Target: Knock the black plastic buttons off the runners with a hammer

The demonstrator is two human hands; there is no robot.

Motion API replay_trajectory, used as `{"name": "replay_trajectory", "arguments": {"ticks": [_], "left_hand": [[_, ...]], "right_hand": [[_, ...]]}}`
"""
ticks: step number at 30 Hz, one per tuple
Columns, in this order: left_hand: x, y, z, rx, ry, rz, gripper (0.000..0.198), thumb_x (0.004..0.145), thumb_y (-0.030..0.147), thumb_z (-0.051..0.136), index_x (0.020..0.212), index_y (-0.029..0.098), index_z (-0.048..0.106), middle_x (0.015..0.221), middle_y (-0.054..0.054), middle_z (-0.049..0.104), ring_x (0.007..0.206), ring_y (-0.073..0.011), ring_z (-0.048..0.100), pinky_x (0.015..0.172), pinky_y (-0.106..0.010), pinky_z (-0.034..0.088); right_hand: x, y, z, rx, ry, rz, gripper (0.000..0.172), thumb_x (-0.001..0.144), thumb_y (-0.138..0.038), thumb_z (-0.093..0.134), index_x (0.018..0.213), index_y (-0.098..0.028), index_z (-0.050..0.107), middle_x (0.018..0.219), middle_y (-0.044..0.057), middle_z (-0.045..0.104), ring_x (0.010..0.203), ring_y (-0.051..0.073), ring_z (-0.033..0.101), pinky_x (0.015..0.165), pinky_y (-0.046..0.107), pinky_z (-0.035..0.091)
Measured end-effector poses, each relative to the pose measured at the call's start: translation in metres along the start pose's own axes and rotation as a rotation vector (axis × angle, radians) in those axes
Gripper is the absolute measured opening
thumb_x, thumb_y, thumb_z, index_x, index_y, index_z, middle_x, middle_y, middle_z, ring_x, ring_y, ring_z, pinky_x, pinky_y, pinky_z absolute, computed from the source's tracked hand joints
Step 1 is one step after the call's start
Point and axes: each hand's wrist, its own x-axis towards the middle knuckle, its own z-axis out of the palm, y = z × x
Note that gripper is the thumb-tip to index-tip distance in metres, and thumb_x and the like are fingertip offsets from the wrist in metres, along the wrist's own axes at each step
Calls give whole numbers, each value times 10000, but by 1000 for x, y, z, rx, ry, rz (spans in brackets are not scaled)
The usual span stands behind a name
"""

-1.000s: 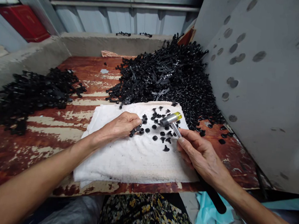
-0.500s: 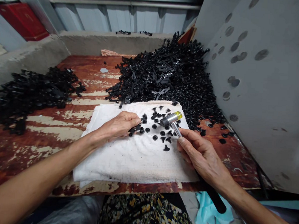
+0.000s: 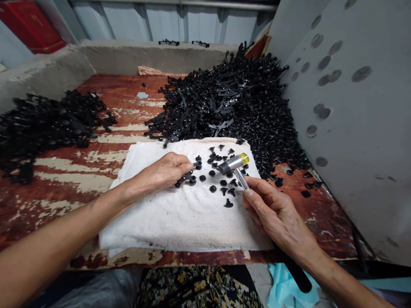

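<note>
My left hand (image 3: 165,170) is closed on a black plastic bracket (image 3: 183,179), most of it hidden under the fingers. It rests over the left middle of a folded white towel (image 3: 147,220). In my right hand (image 3: 275,206) is a small mallet (image 3: 233,164) with a dark face, a metal middle and a yellow face. Its black handle (image 3: 297,273) sticks out below my wrist. The mallet's head is tilted above the towel, apart from the bracket. Several black round-headed plugs (image 3: 213,189) lie loose on the towel between my hands.
A large heap of black brackets and plugs (image 3: 225,100) covers the back right of the worn red table (image 3: 70,170). A smaller bracket pile (image 3: 48,132) lies at the left. A grey spotted panel (image 3: 358,134) stands at the right, and a concrete ledge (image 3: 128,58) runs behind.
The bracket in my left hand has shifted very slightly to the left. The mallet and my right hand are almost unmoved.
</note>
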Motion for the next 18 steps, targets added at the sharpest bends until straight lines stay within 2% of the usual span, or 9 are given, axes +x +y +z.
{"name": "replay_trajectory", "arguments": {"ticks": [2,4,7,9,13,18], "left_hand": [[0,5,0,58,25,5,284,814,298,529,562,178,475,457,53,381,394,-59,300,391,-192,210],[0,11,-1,106,47,3,287,809,261,523,542,178,460,453,55,367,391,-56,293,392,-191,208],[0,15,-3,104,29,-26,283,797,259,542,539,184,455,442,62,357,373,-57,284,380,-195,201],[0,15,-4,63,8,-50,278,796,275,551,549,188,458,437,65,359,361,-57,283,372,-195,197],[1,11,-4,60,23,-44,273,796,249,546,547,188,452,436,66,352,359,-58,285,371,-195,201],[1,10,-2,55,25,-47,265,828,227,509,569,181,476,461,50,394,379,-66,315,382,-198,220]], "right_hand": [[2,-2,1,-55,-6,-50,363,903,-394,498,1156,-166,628,642,-13,534,505,132,456,454,251,386],[8,-5,3,-137,-2,-150,348,912,-341,481,1172,-171,638,700,20,609,613,168,555,576,287,479],[23,-9,7,-293,21,-395,421,912,-247,442,1301,-176,584,987,99,698,877,234,639,809,383,521],[34,-12,11,-421,19,-534,493,902,-190,420,1385,-183,520,1102,127,676,950,250,636,857,409,513],[43,-15,17,-672,3,-624,562,901,-124,371,1452,-200,452,915,94,634,730,198,602,705,343,523],[41,-17,19,-860,55,-719,574,890,-88,343,1453,-146,444,859,83,584,606,166,515,510,272,437]]}}
